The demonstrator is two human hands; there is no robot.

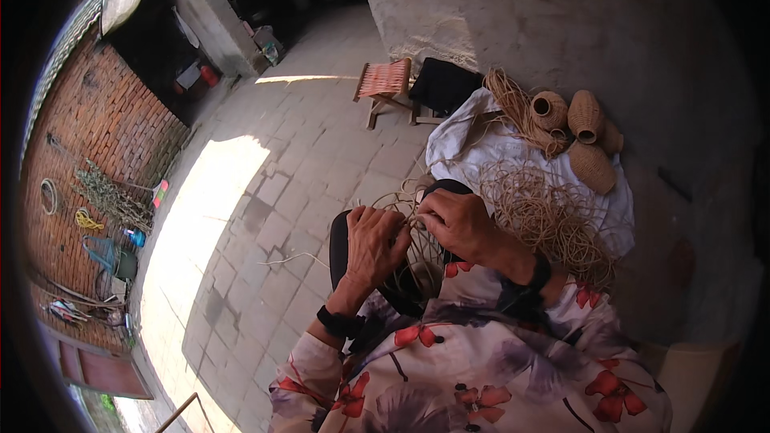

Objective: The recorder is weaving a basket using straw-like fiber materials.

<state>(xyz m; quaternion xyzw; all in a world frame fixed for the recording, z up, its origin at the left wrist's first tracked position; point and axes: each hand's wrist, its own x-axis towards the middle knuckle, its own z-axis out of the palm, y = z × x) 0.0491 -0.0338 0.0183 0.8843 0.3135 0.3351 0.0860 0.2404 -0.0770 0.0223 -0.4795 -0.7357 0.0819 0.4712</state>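
Above my knees, my left hand [370, 242] and my right hand [459, 223] are close together, both closed on a loose, open piece of tan cord weaving [423, 252]. The fingertips of my right hand pinch at the cord just beside my left thumb. Loops of the weaving hang between my legs and rise behind my fingers. One pale loose strand [295, 257] sticks out to the left past my knee. My hands hide where the strands cross, and the finished shape of the weaving cannot be made out.
To my right, a tangled heap of tan cord [545, 212] lies on a white cloth sack [457, 140]. Several woven vase-shaped baskets [586, 116] and a cord bundle [513, 104] are beyond it. A folding stool [385, 80] and a black cushioned seat [443, 86] stand ahead.
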